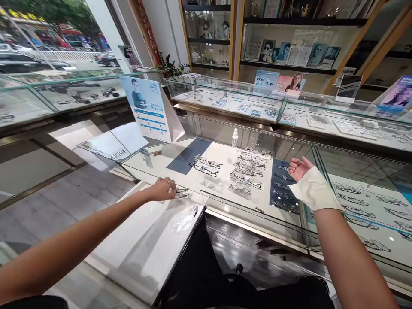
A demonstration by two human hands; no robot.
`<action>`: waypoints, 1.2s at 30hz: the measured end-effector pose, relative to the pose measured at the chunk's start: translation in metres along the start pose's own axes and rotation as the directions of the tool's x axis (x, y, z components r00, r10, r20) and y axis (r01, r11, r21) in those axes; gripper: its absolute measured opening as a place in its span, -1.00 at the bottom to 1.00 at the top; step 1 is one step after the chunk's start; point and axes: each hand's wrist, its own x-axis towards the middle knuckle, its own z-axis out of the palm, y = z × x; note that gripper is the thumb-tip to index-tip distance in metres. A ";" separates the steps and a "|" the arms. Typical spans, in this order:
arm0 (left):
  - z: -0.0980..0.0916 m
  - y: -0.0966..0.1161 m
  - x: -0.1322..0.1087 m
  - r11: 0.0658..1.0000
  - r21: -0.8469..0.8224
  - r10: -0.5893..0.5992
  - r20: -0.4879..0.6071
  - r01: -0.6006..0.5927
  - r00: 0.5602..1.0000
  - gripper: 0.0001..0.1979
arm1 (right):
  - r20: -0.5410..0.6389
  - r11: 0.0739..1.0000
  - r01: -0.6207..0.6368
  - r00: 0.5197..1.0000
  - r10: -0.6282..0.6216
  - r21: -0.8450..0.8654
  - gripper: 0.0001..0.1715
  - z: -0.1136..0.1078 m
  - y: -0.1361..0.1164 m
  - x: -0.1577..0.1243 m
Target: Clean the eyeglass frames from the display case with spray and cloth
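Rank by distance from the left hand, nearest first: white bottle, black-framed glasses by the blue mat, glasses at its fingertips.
1. Glasses touching the left hand, just right of it.
2. Black-framed glasses, farther back and right, beside the blue mat.
3. White bottle, farthest back, mid-counter.

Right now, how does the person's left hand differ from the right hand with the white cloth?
The left hand lies palm down, fingers on thin-framed spectacles; the right hand is palm up, open and empty. A white cloth drapes the right wrist; the left wrist is bare. Both are over the glass display counter.
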 end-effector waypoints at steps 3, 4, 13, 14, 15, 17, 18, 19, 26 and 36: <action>-0.002 0.032 -0.048 0.991 -0.020 0.137 0.164 -0.135 0.977 -0.92 | -0.027 0.996 -0.091 0.995 0.092 0.022 -0.73 0.001 0.001 -0.004; -0.005 0.045 -0.063 0.983 -0.030 0.182 0.196 -0.180 0.964 -0.95 | -0.026 0.997 -0.077 0.997 0.078 0.029 -0.75 0.002 0.001 -0.007; -0.096 0.146 -0.124 0.871 -0.180 0.482 0.128 -0.458 0.867 -0.91 | -0.004 0.997 -0.028 1.000 0.028 0.068 -0.79 0.006 0.003 -0.016; -0.110 0.149 -0.118 0.869 -0.141 0.489 0.097 -0.474 0.867 -0.94 | -0.010 0.997 -0.025 1.000 0.025 0.069 -0.78 0.006 0.004 -0.014; -0.123 0.151 -0.109 0.871 -0.093 0.489 0.073 -0.482 0.869 -0.95 | -0.016 0.998 -0.028 0.999 0.029 0.064 -0.77 0.005 0.004 -0.011; -0.147 0.151 -0.084 0.887 0.008 0.462 0.008 -0.462 0.887 -0.89 | -0.024 0.998 -0.050 0.998 0.051 0.045 -0.72 0.003 0.004 -0.004; -0.156 0.150 -0.069 0.892 0.050 0.450 -0.024 -0.449 0.893 -0.86 | -0.025 0.997 -0.064 0.998 0.065 0.031 -0.69 0.003 0.004 -0.001; -0.165 0.149 -0.053 0.894 0.078 0.445 -0.055 -0.440 0.894 -0.83 | -0.024 0.997 -0.076 0.997 0.077 0.016 -0.66 0.002 0.004 0.002; -0.193 0.149 0.048 0.900 0.138 0.434 -0.180 -0.414 0.883 -0.85 | -0.003 0.996 -0.091 0.996 0.091 -0.012 -0.64 -0.002 0.004 0.010; -0.164 0.136 0.137 0.938 0.205 0.326 -0.263 -0.278 0.908 -0.82 | 0.038 0.988 -0.157 0.987 0.157 0.011 -0.66 0.000 0.001 0.013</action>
